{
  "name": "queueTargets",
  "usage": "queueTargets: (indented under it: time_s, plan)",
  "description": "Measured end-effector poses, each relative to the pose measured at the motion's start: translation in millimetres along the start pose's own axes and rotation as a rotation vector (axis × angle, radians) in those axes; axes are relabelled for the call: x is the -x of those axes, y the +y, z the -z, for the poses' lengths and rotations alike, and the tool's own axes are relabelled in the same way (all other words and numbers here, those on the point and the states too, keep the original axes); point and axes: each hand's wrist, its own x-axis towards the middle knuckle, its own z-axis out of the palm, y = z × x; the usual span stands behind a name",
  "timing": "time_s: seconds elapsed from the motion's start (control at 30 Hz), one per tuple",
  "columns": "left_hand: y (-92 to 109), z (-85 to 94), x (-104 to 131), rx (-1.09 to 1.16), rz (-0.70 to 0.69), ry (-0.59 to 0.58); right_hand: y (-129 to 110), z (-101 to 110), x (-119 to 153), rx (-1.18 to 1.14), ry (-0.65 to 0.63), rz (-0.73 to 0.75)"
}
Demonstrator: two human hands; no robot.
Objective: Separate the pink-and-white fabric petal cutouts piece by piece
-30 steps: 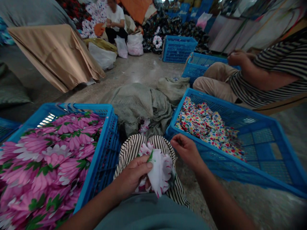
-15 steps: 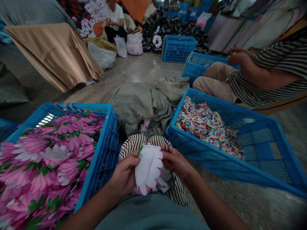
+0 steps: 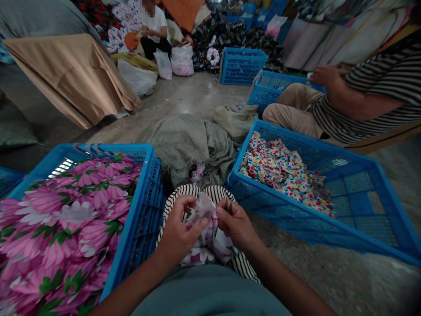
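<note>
Both of my hands grip one piece of pink-and-white flower-print cloth over my lap. My left hand pinches its left side and my right hand pinches its right edge. The cloth is bunched between them, above my black-and-white striped trouser knees. To my left a blue crate is full of the same pink flower-print pieces. On my right a tilted blue crate holds multicoloured dotted cloth pieces.
A grey sack lies on the concrete floor ahead. A person in a striped shirt sits at right beside more blue crates. Another person sits far back among bags and cloth piles. A tan sheet is draped at left.
My right hand came from the right crate's edge to the cloth and took hold of it. The cloth went from spread flat to bunched between both hands.
</note>
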Motion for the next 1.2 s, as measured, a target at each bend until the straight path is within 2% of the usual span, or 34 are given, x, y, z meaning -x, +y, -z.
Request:
queueTargets:
  time_s: [0.07,0.13,0.33,0.47,0.57,0.67,0.73,0.8,0.9,1.0,1.1,1.2]
  plan:
    - [3,-2.1,1,-0.041,0.005,-0.196,2,-2,0,-0.006,-0.003,0.007]
    - [5,-6.6,2,-0.014,0.089,-0.313,4,-4,0,-0.036,-0.003,-0.008]
    - [-1,-14.9,1,0.291,0.309,-0.337,0,-5,-3,-0.217,-0.021,-0.092]
    - [-3,-14.4,0,0.435,0.365,-0.365,-3,-7,-5,-0.258,-0.042,-0.113]
    - [-2,-14.1,-2,0.399,0.337,-0.287,-2,-10,-4,-0.065,-0.01,0.001]
    - [-2,-14.4,-6,0.26,0.237,-0.167,3,-13,-3,0.183,0.011,0.131]
    - [-4,-15.2,-7,0.196,0.184,-0.116,8,-13,-4,0.238,0.037,0.12]
    - [-7,-15.7,-7,0.277,0.21,-0.072,14,-9,-8,0.197,0.088,0.042]
    - [-11,-12.8,-9,0.691,0.394,-0.014,18,0,-14,0.03,0.188,-0.061]
    - [-13,-5.9,-16,1.049,0.556,0.033,13,9,-15,-0.27,0.18,-0.106]
    - [-15,-3.4,-23,1.157,0.652,0.03,5,10,-15,-0.521,0.064,-0.209]
    - [-15,-10.8,-19,1.122,0.586,0.014,4,1,-16,-0.541,0.018,-0.262]
